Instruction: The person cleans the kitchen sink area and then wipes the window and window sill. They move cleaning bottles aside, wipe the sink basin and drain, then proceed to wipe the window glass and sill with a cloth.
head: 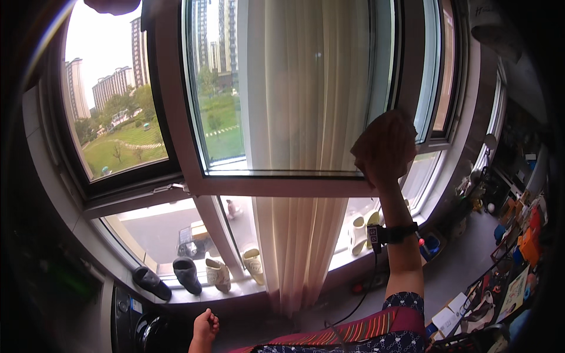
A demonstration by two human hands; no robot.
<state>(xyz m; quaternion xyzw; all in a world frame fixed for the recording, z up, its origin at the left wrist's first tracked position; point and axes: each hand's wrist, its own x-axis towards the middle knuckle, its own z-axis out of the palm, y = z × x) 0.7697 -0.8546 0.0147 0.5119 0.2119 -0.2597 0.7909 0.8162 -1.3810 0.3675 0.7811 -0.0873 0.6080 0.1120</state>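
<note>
My right hand [385, 165] is spread over a reddish cloth [364, 141] and presses it to the lower right corner of a window sash [282, 187]. Part of the sash frame and glass there is covered by the cloth. This sash is swung inward, and a pale curtain [304, 247] shows through its glass and hangs below it. On my right wrist sits a black strap [399, 233] with a small device and a cable. Low in the view, my left hand [205, 324] is curled beside my body, away from the window, with nothing visible in it.
Dark slippers [187, 276] and pale slippers [217, 274] lean along the windowsill [240, 289]. A black front-loading appliance [152, 328] stands at lower left. At right are a blue bucket [431, 247] and a cluttered table with papers [450, 315]. A cable [364, 295] hangs from my wrist.
</note>
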